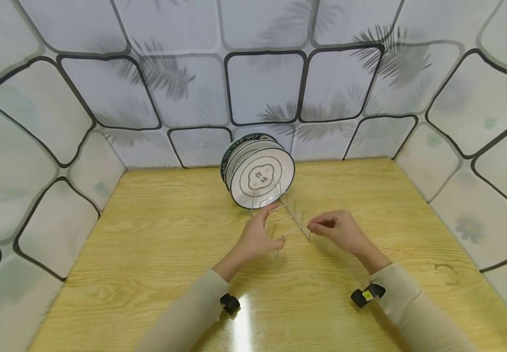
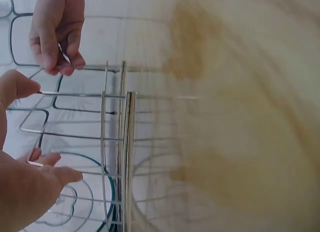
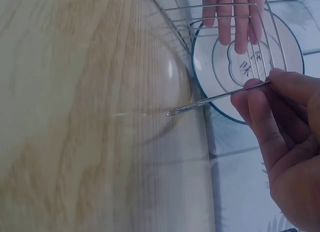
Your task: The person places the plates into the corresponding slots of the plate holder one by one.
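Observation:
A thin metal wire dish rack (image 1: 296, 220) stands on the table, its row of upright loops running away from me. At its far end, a white plate (image 1: 275, 168) with a dark rim and a central motif leans upright. Behind it stands a dish with a dark green lettered band (image 1: 227, 156). My left hand (image 1: 257, 237) spans the rack's left side, holding loops between thumb and fingers; its thumb tip meets a wire (image 2: 70, 94) in the left wrist view. With thumb and fingertips, my right hand (image 1: 339, 230) pinches a wire (image 3: 215, 98) at the rack's near right corner.
The wood-grain table (image 1: 157, 234) is glossy and reflects the rack. Patterned cloth walls (image 1: 262, 88) enclose it at the back and both sides, with the dishes close to the back one. Black wrist straps (image 1: 368, 295) sit over light sleeves.

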### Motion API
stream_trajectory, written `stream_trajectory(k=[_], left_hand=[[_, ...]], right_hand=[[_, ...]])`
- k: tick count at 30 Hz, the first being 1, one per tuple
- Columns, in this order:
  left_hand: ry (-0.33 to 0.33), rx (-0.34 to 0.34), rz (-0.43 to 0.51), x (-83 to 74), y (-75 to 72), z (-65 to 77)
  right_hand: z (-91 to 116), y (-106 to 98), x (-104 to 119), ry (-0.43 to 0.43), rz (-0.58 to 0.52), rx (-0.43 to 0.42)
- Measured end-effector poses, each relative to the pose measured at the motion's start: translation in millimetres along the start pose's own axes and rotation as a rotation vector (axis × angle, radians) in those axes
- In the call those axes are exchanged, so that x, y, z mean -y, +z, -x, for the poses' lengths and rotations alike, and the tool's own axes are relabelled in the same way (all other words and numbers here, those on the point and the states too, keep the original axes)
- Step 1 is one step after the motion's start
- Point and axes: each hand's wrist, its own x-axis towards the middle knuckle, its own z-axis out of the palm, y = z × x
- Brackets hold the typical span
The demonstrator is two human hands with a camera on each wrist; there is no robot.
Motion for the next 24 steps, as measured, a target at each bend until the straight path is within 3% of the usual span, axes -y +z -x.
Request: stream_trajectory(k=[11,13,24], left_hand=[[0.053,0.228,-0.039,9.0,-44.5,2.5],[0.061,0.262,-0.017,7.1,-51.2,4.1],[0.106,0.406,0.096,27.7,-72.1,-3.0]], right_hand=[[0,23,13,-0.041,-0.006,0.101],[-1,27,15,-0.047,-0.005,0.106],[1,44,25,-0.059,-0.057,0.154]])
